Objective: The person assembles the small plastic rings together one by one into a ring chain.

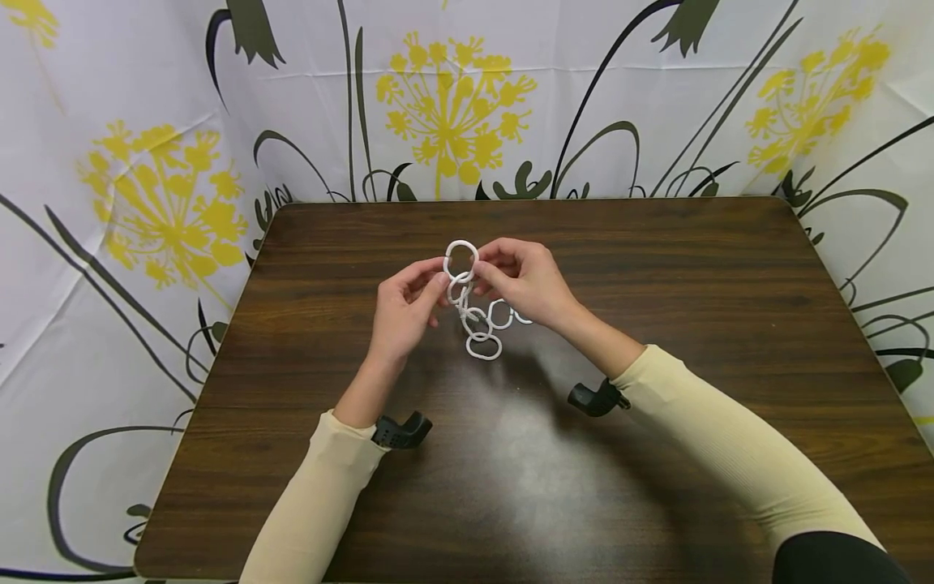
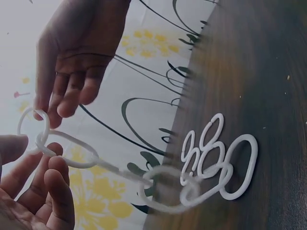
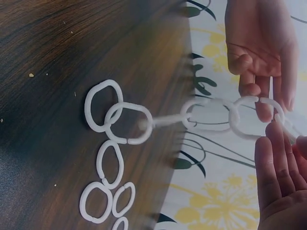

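A chain of white plastic links hangs between both hands over the dark table. Its top link stands upright, with my left hand pinching its left side between thumb and fingers. On the opposite side of that link, my right hand pinches it with thumb and index finger. Links below hang in a line to the tabletop, where the lower links lie in a loose cluster. One end link lies flat and is hooked through its neighbour. In the head view, my right hand partly covers the links at the right.
The brown wood-grain table reaches back to a white curtain printed with yellow flowers and dark stems. Black wrist cameras, the left one and the right one, sit by the cream sleeves.
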`<move>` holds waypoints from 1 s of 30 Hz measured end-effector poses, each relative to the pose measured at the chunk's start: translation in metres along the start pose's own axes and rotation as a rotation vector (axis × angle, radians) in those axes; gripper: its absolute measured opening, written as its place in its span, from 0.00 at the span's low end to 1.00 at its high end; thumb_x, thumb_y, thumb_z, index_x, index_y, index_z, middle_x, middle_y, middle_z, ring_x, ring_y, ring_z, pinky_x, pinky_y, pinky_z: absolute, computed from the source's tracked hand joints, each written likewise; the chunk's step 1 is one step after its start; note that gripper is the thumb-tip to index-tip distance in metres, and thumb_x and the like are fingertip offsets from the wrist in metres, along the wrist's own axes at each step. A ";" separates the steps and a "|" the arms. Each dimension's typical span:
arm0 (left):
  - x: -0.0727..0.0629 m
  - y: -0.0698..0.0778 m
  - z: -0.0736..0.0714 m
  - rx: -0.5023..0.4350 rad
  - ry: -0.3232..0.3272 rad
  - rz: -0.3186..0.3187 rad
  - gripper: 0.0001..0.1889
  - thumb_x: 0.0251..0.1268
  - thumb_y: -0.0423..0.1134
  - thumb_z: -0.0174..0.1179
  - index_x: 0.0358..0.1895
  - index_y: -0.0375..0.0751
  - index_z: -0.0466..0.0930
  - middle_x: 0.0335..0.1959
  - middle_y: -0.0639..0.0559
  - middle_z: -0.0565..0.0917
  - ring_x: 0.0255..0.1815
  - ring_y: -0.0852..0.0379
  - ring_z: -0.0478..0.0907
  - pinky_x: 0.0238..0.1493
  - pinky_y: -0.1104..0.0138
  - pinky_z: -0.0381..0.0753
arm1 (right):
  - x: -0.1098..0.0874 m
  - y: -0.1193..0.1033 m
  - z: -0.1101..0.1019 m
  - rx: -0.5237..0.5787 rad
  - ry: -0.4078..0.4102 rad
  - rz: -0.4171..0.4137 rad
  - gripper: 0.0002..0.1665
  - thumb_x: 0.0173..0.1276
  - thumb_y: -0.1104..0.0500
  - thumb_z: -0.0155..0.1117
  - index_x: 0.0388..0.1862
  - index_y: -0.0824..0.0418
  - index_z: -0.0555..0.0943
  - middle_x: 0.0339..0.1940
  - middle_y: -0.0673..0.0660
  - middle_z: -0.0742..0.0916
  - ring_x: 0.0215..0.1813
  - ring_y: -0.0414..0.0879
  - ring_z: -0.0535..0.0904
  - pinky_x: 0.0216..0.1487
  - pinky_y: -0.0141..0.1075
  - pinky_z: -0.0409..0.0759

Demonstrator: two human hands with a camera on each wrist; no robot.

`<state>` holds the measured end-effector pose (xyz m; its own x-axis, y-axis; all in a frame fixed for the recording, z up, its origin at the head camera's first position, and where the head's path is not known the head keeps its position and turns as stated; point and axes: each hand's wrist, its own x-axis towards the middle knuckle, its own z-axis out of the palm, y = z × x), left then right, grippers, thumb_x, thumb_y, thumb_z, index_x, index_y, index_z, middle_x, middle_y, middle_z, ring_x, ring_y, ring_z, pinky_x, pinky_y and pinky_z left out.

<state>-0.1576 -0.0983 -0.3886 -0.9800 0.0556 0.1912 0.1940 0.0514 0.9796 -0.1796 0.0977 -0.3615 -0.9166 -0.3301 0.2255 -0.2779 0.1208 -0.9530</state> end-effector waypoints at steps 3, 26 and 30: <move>0.002 0.000 0.001 -0.013 0.006 -0.002 0.13 0.69 0.37 0.62 0.51 0.34 0.83 0.35 0.44 0.84 0.25 0.56 0.77 0.16 0.70 0.72 | 0.000 0.001 0.000 -0.017 -0.015 -0.001 0.07 0.69 0.66 0.64 0.41 0.71 0.81 0.33 0.67 0.87 0.30 0.52 0.86 0.33 0.48 0.85; 0.008 0.004 -0.003 -0.028 0.020 -0.011 0.11 0.67 0.34 0.63 0.47 0.30 0.84 0.36 0.52 0.86 0.21 0.60 0.73 0.15 0.74 0.67 | 0.011 0.022 -0.026 -0.343 -0.073 -0.013 0.07 0.68 0.63 0.65 0.41 0.64 0.86 0.33 0.55 0.88 0.34 0.46 0.84 0.38 0.40 0.82; 0.010 0.005 -0.005 -0.026 0.009 -0.020 0.12 0.67 0.33 0.63 0.48 0.30 0.84 0.35 0.51 0.86 0.21 0.57 0.73 0.15 0.74 0.67 | 0.012 0.039 -0.038 -0.549 -0.126 0.009 0.07 0.67 0.62 0.65 0.40 0.62 0.88 0.36 0.54 0.88 0.38 0.46 0.82 0.43 0.42 0.79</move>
<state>-0.1668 -0.1028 -0.3816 -0.9840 0.0458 0.1724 0.1737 0.0264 0.9844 -0.2123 0.1338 -0.3887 -0.8877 -0.4318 0.1595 -0.4095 0.5827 -0.7019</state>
